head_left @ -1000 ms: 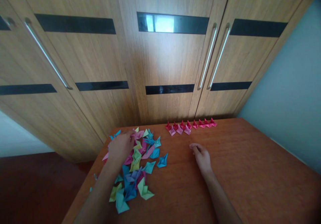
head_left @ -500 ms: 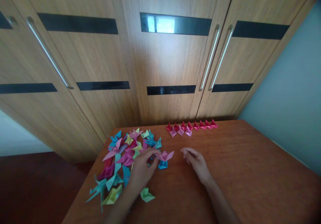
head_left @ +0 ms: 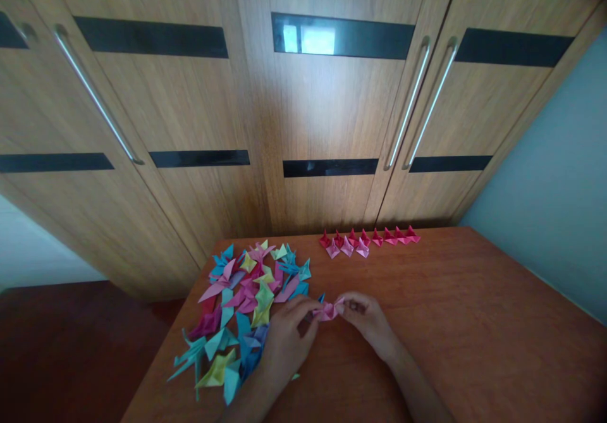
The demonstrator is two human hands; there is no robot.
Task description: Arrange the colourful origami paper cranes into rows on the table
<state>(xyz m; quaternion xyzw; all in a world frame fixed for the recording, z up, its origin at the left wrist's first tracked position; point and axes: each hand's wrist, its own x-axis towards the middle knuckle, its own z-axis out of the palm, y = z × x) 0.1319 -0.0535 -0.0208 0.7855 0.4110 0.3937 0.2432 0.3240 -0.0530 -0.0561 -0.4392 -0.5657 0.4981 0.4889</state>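
Observation:
A pink origami boat-shaped piece (head_left: 327, 312) is stretched between my two hands, above the table. My left hand (head_left: 294, 328) pinches its left end, and my right hand (head_left: 364, 314) pinches its right end. Beside and beneath my left hand spreads a pile of folded paper pieces (head_left: 244, 296) in pink, blue, teal, yellow and purple. Part of that pile is hidden by my left hand and forearm. Toward the back edge, small pink folded pieces (head_left: 348, 247) stand in a short row before a longer row of red ones (head_left: 389, 236).
The brown wooden table (head_left: 455, 322) extends to the right of my hands. Behind it rises a wooden wardrobe (head_left: 327, 107) with black strips and long metal handles (head_left: 408, 104). A pale blue wall (head_left: 550, 202) borders the right side.
My left hand has brought the pink piece rightward and nearer to me, away from the pile. My right hand has moved left and taken hold of its other end.

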